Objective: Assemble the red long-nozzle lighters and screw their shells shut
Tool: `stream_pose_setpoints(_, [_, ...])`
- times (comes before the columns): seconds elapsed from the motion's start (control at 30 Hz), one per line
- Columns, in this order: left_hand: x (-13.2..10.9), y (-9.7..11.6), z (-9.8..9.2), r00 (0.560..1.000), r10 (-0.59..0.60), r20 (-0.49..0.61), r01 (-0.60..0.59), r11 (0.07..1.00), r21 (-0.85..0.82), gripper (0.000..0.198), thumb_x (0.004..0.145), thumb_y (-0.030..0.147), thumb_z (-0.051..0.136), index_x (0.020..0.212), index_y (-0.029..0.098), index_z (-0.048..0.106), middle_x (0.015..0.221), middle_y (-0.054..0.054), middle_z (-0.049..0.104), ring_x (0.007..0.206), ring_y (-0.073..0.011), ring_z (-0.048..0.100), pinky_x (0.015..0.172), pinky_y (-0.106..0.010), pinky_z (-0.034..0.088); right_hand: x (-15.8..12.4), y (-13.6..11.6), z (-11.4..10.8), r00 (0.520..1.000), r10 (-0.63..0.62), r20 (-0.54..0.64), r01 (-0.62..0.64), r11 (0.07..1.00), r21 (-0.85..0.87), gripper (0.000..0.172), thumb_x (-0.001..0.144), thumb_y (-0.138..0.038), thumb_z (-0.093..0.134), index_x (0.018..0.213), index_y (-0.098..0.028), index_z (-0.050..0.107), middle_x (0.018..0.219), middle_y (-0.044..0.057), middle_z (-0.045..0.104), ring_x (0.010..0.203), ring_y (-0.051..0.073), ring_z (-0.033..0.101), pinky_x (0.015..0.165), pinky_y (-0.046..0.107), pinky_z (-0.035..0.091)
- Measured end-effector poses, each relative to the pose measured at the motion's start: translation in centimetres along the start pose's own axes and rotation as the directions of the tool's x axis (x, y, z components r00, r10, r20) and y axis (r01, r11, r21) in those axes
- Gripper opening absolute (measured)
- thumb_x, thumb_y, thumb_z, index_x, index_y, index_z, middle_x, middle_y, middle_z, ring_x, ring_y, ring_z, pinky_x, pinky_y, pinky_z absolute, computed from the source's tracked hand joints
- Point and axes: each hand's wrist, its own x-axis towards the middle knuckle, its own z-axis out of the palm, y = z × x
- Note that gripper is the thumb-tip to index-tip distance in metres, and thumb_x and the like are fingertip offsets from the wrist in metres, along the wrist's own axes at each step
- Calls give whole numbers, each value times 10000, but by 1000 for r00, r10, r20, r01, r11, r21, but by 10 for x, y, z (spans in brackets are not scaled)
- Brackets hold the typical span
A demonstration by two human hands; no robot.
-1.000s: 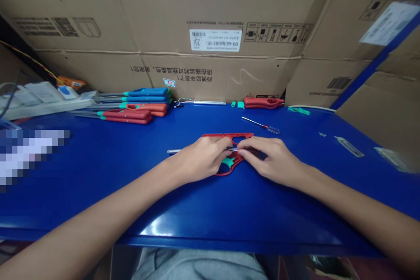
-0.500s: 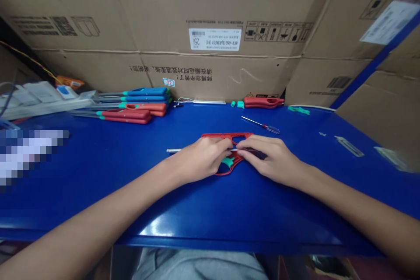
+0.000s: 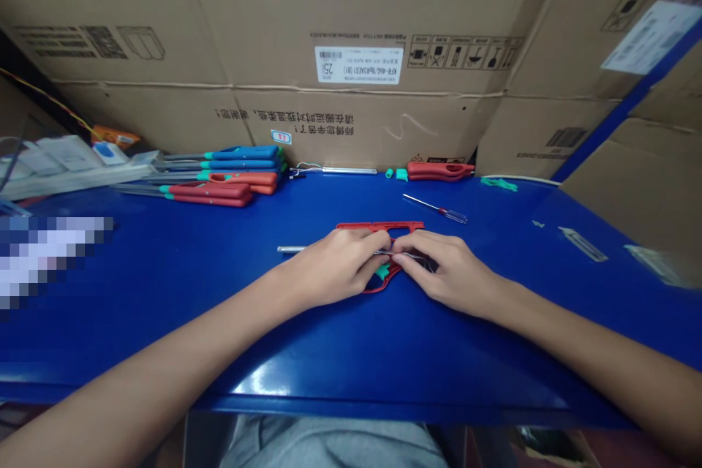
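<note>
Above the blue table, my left hand (image 3: 343, 263) is closed around a thin silver metal lighter tube (image 3: 290, 249) that sticks out to the left. Thin wires (image 3: 417, 257) run from it toward the right, and my right hand (image 3: 453, 267) pinches them close to the left fingertips. Beneath both hands lie red plastic lighter shells (image 3: 378, 225), partly covered by the fingers. A green trigger piece (image 3: 382, 272) shows inside the lower shell's loop. Exactly how the wire ends sit is hidden by the fingers.
Behind my hands lies a screwdriver (image 3: 453, 216). Several finished-looking lighters (image 3: 219, 194) are stacked at the back left beside a power strip (image 3: 82, 179). Red shells (image 3: 439, 171), green pieces (image 3: 499, 183) and another metal tube (image 3: 351, 171) lie along the cardboard wall (image 3: 263, 66).
My right hand has shifted slightly left and down at the wires, its fingers closer to the left hand's. More of the wire shows by its thumb. The left hand stays nearly still.
</note>
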Motion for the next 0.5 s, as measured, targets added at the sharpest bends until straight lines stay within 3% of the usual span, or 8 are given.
stream_pose_setpoints(0.3, [0, 4, -2, 1000, -24, -8, 24, 999, 26, 97, 890, 154, 439, 893, 163, 535, 833, -48, 636, 727, -177, 617, 621, -281, 432, -1, -2, 1, 1000, -17, -8, 17, 1000, 3, 89, 888, -162, 586, 956, -136, 638, 857, 51, 679, 752, 144, 629, 693, 263, 499])
stream_pose_setpoints(0.5, [0, 7, -9, 995, -100, -20, 100, 995, -29, 305, 856, 133, 418, 1148, 178, 490, 880, -37, 642, 715, -174, 608, 615, -283, 439, 0, -1, -2, 999, -32, -26, 31, 999, -16, 153, 850, -186, 624, 996, -140, 626, 886, 65, 682, 792, 169, 632, 731, 303, 521])
